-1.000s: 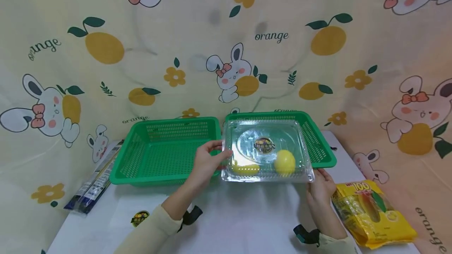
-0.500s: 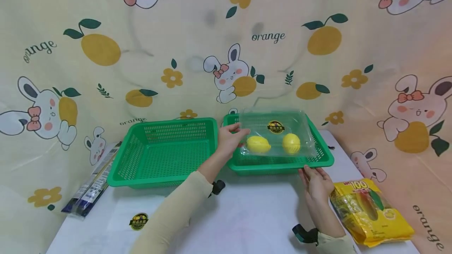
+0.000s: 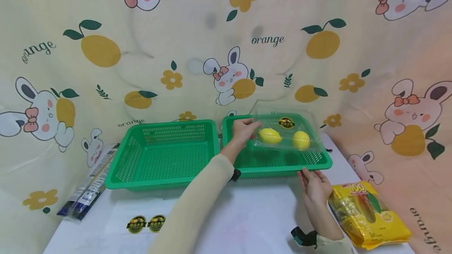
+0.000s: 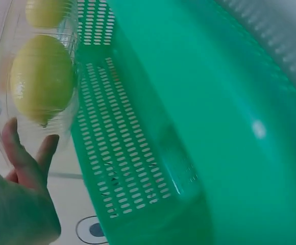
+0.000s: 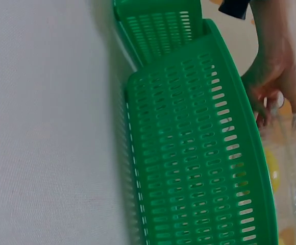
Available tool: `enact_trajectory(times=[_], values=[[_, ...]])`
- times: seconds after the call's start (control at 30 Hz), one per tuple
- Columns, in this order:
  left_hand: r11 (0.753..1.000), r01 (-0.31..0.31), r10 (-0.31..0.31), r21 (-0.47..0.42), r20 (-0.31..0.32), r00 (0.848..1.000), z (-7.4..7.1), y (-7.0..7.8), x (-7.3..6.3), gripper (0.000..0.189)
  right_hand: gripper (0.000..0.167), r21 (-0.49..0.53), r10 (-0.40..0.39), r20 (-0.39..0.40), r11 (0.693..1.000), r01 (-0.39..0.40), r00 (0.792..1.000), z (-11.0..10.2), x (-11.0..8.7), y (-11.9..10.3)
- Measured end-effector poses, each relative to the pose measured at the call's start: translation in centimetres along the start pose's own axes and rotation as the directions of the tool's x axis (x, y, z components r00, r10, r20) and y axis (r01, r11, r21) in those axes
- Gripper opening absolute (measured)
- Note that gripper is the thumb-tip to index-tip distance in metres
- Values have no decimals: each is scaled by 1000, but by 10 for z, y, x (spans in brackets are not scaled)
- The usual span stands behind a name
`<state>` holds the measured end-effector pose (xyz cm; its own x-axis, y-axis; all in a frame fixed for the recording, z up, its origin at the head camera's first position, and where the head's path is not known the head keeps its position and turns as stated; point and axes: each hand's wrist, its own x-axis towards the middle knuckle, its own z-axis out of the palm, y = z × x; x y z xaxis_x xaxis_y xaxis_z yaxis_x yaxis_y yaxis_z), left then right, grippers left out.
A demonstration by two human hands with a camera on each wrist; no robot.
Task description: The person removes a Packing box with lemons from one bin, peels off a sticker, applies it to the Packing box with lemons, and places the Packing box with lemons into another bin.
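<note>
My left hand [image 3: 243,131] pinches the left edge of a clear plastic clamshell box [image 3: 287,115]. Two lemons, a left one [image 3: 270,136] and a right one [image 3: 301,140], show through its wall, and a dark round label sits on its lid. The box is tilted and hangs over the right green basket [image 3: 261,173]. In the left wrist view, finger and thumb meet the end of the box beside one lemon [image 4: 42,79]. My right hand [image 3: 316,187] holds the front rim of that basket near its right corner; its fingertips are partly hidden.
A second green basket [image 3: 162,186] stands directly left. A yellow snack bag [image 3: 370,214] lies at the table's right side, dark-and-silver packets [image 3: 88,187] at the left. Two round labels [image 3: 136,224] show at the table's front left. A patterned cloth [image 3: 197,19] hangs behind.
My left hand has carried the lemon box rightward and back, from in front of the right basket to over it. The right hand has stayed near the basket's front rim.
</note>
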<state>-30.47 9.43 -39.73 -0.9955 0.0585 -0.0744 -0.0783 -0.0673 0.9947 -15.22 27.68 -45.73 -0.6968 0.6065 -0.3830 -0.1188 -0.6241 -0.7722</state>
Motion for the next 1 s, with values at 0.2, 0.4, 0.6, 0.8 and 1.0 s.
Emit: enact_trajectory(times=[0.2,0.4,0.6,0.8,1.0], values=[[999,-7,7,31,29,1000,3,0,17,43,37,-1,-11,-3,1000,11,1000,-1,0,-1],[999,46,-46,17,23,999,3,-8,31,39,35,9,-4,21,1000,4,1000,-2,-1,-2],[998,60,-60,6,94,994,3,-14,38,40,36,28,-23,42,999,22,999,-3,-4,-1],[998,50,-56,35,168,984,-5,-19,45,37,35,1,-9,47,1000,9,999,0,-4,5],[992,114,-126,58,268,955,-10,-24,47,34,35,-17,-28,12,999,28,1000,-1,-2,3]])
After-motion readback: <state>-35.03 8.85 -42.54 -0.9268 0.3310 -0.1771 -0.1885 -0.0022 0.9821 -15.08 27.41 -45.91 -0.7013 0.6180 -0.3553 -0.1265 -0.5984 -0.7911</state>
